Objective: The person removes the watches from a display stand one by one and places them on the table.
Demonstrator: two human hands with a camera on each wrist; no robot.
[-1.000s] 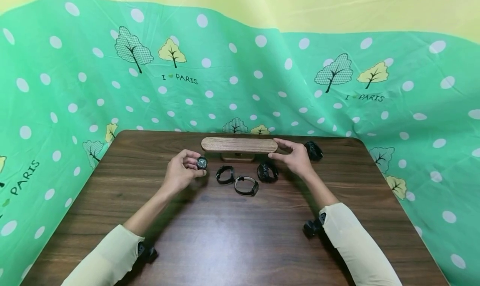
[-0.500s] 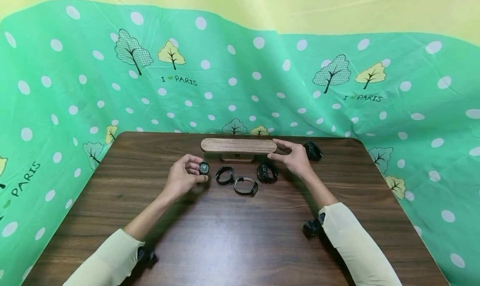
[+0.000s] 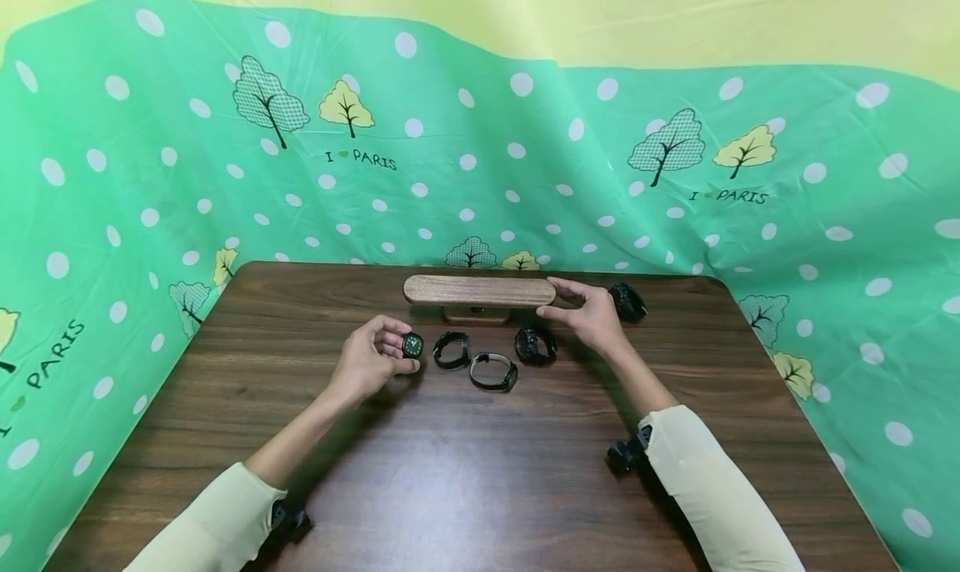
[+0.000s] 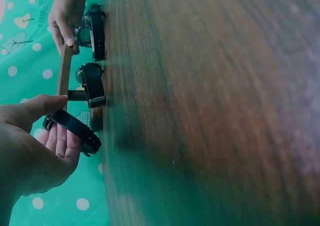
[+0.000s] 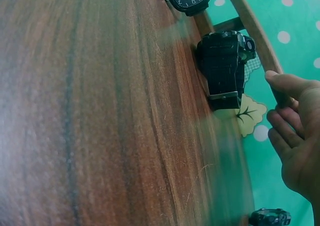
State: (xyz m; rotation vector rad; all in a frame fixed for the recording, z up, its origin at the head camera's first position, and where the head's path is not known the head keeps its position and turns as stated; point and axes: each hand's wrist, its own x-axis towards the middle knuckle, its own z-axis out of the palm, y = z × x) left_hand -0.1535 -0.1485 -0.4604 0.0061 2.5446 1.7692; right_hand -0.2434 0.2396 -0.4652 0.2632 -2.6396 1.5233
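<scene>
My left hand (image 3: 367, 362) pinches a black wristwatch (image 3: 412, 345) between thumb and fingers, its dial facing me. The black strap (image 4: 75, 125) of this watch bends across the fingers in the left wrist view. My right hand (image 3: 596, 318) grips the right end of a wooden bar (image 3: 480, 290) on a small stand. In the right wrist view, the thumb and fingers of that hand (image 5: 300, 136) lie on both sides of the bar's end. In front of the stand rest a left watch (image 3: 464, 351), a middle watch (image 3: 512, 378) and a right watch (image 3: 531, 347), their straps looped.
Beyond my right hand another black watch (image 3: 627, 303) sits near the back edge of the wooden table (image 3: 480, 472). A green dotted curtain (image 3: 480, 138) hangs behind the table. Small black cameras are on both wrists.
My left hand has moved slightly toward me and to the right with the watch, nearer the left watch on the table. The right hand and the stand have stayed in place.
</scene>
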